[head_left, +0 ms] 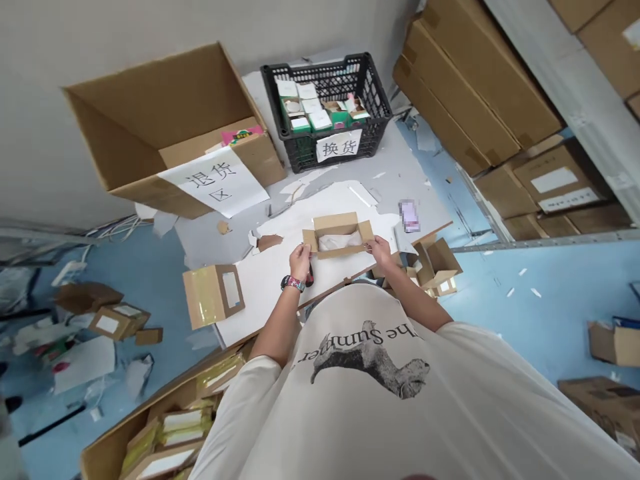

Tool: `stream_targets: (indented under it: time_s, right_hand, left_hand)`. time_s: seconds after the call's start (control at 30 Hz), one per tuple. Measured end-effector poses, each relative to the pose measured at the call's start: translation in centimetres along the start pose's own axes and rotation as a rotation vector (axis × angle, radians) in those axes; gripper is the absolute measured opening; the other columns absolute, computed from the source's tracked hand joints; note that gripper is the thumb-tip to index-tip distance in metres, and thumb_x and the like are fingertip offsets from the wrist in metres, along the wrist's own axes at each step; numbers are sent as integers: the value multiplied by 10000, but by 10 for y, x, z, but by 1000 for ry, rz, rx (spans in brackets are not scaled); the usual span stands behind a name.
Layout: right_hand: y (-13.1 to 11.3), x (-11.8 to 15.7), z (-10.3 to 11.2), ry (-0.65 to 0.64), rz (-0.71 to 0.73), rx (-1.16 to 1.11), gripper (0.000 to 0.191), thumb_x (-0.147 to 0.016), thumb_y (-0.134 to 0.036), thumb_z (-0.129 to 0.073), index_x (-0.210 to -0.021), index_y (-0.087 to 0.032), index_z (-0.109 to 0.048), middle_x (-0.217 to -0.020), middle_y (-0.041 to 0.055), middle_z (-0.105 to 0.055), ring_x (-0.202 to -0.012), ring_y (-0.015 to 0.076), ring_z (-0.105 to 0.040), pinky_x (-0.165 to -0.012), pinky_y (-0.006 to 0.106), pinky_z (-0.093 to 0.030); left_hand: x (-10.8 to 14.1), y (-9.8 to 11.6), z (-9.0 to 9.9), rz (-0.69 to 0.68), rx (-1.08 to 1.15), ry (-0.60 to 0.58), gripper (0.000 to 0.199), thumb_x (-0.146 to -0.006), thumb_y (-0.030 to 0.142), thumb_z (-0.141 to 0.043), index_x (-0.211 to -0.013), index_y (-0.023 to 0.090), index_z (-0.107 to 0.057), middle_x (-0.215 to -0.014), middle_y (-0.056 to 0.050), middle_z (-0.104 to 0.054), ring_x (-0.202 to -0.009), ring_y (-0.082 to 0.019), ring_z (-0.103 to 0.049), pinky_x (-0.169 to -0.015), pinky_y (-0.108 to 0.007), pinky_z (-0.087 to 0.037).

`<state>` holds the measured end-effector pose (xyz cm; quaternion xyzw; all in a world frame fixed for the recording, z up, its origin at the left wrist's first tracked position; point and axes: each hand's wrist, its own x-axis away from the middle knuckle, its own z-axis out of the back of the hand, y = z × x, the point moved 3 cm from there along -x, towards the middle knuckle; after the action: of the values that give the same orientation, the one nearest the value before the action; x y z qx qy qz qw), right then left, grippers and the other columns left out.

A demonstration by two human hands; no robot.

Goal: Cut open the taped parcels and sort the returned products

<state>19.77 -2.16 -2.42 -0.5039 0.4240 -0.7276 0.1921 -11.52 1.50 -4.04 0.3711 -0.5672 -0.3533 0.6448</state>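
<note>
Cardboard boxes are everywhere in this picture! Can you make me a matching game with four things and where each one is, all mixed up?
Things:
1. small open cardboard box
2. black plastic crate
3. large cardboard box
4. taped cardboard box

Where or how:
A. has a paper sign reading 退货区
B. held by the left hand and right hand
C. at the left end of the white sheet
D. has a paper sign reading 换货

Right pairs: 1-B, 2-D, 3-A, 4-C
</note>
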Motion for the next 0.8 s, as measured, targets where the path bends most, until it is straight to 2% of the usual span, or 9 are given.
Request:
stream_targets:
  time_s: [0.1,0.2,0.3,0.37,0.5,0.63,0.8]
  right_hand:
    - [0,18,9,52,36,-89,339,-680,-434,-848,-928,-283,-673,-840,-5,-807,-832,202,-710,-784,312,-576]
    - [4,35,25,105,46,-183,360,-701,-442,-855,-973,-284,-680,-831,-10,-813,-790,188,-708,-761,302,-564]
    - [8,51,50,169,75,-277,306,-752,-461,-822,-952,-276,-681,-814,-7,-803,-760,173,-692,-747,293,-557]
    - [11,61,74,242,100,-328,280,-783,-474,-806,-927,-273,-675,-798,-9,-789,-742,166,-676,-728,286,-551]
    - [20,84,140,448,114,-421,281,-816,-498,-802,-912,-272,-665,-741,-30,-733,-687,154,-634,-668,269,-533]
    - [39,115,219,672,148,-495,331,-810,-527,-830,-890,-274,-633,-674,-61,-646,-662,147,-608,-676,269,-554]
    - [70,161,312,935,205,-442,403,-834,-613,-820,-881,-275,-606,-661,-75,-570,-666,153,-599,-672,279,-539]
  left_hand:
    - [-9,10,-6,35,126,-15,486,-900,677,-843,-872,246,-620,-838,4,-664,-803,-165,-692,-806,-281,-591]
    - [-13,23,-22,30,168,-49,518,-868,694,-883,-905,240,-636,-861,1,-671,-812,-155,-718,-802,-265,-599]
    - [-10,37,-49,4,154,-118,556,-840,722,-904,-925,233,-653,-878,-5,-680,-810,-152,-724,-801,-263,-603]
    - [-4,45,-74,-7,116,-193,575,-829,739,-911,-928,230,-663,-877,-9,-685,-807,-155,-724,-797,-268,-601]
    - [20,51,-142,-22,13,-402,582,-837,752,-917,-916,226,-679,-849,-11,-682,-808,-174,-727,-795,-295,-598]
    - [58,41,-227,-10,-55,-589,566,-837,738,-924,-906,219,-710,-843,-16,-705,-796,-173,-710,-791,-302,-599]
    - [114,24,-334,-43,-173,-814,497,-917,709,-855,-927,223,-750,-864,-31,-760,-841,-198,-737,-804,-305,-595]
